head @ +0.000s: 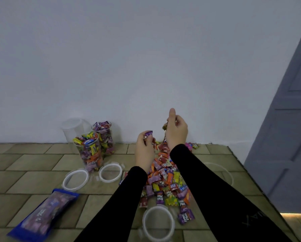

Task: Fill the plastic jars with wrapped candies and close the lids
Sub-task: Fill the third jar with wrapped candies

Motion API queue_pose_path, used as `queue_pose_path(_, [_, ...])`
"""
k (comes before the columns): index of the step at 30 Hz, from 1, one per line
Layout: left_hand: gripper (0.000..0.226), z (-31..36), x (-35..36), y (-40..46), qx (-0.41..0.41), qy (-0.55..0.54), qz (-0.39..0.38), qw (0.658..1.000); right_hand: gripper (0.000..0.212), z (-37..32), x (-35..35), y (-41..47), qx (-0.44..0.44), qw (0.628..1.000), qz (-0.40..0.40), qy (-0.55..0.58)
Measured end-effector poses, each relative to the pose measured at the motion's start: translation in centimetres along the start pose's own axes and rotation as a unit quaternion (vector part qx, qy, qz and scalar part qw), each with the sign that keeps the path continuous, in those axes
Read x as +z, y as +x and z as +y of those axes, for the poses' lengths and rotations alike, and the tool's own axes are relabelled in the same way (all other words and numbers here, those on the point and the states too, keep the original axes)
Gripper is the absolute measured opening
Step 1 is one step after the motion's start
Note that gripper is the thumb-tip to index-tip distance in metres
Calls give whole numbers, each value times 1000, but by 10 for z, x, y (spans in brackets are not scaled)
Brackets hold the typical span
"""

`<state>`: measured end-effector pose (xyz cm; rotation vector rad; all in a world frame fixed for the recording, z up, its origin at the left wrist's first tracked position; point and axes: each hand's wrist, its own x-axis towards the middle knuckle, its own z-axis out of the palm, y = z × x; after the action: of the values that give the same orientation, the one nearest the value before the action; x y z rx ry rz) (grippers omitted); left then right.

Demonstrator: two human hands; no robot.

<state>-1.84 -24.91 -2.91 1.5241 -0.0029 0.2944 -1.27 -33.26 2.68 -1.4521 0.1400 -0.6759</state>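
blurred candy bag (43,217) cut off at left, nearest lid (158,222) blurred

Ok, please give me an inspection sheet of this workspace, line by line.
Surface: tiled floor.
Job's things: two filled jars without lids, one empty jar behind; candy pile; loose lids.
Clutter: blue candy bag.
Grippers: left hand pinches a purple candy; right hand holds candies.
Cables: nothing seen.
Surroundings: white wall, grey door.

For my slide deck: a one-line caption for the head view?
Both hands hold candies above the pile, two jars full, lids off.
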Motion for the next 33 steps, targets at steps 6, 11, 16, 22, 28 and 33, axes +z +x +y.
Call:
queue_pose_path(6, [18,25,28,-28,49,-33,-4,998,47,-26,-46,13,-11,999,19,37])
queue_pose_path(11, [18,39,58,-54,62,-44,-29,997,46,-39,-99,18,13,994,45,103])
queue_pose_path(16, [18,41,79,-79,80,-37,-42,995,45,-32,-134,14,75,983,70,154])
queue_pose_path(22, [19,30,96,-103,107,-5,-55,993,45,-26,-155,6,100,967,105,211])
queue_pose_path(28, [19,18,105,-122,135,27,-57,989,47,-11,-164,-6,92,956,145,237])
queue_pose_path(33, [20,17,107,-126,165,72,-55,982,47,-6,-165,-9,87,948,178,250])
